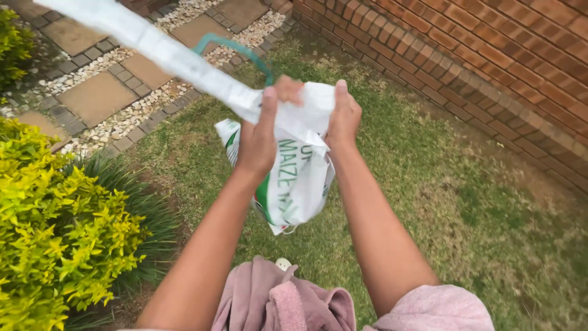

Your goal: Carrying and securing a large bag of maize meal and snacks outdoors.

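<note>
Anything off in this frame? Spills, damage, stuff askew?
No spill or damage shows. The left hand and right hand both grip the top of a white woven sack, which hangs crumpled above the lawn. A long white strip trails up-left from it, blurred. A green hose loops behind it.

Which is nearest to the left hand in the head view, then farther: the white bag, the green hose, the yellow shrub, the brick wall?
1. White bag: gripped by the left hand.
2. Green hose: just above, behind the bag.
3. Yellow shrub at lower left and brick wall at upper right: too close to call.
</note>
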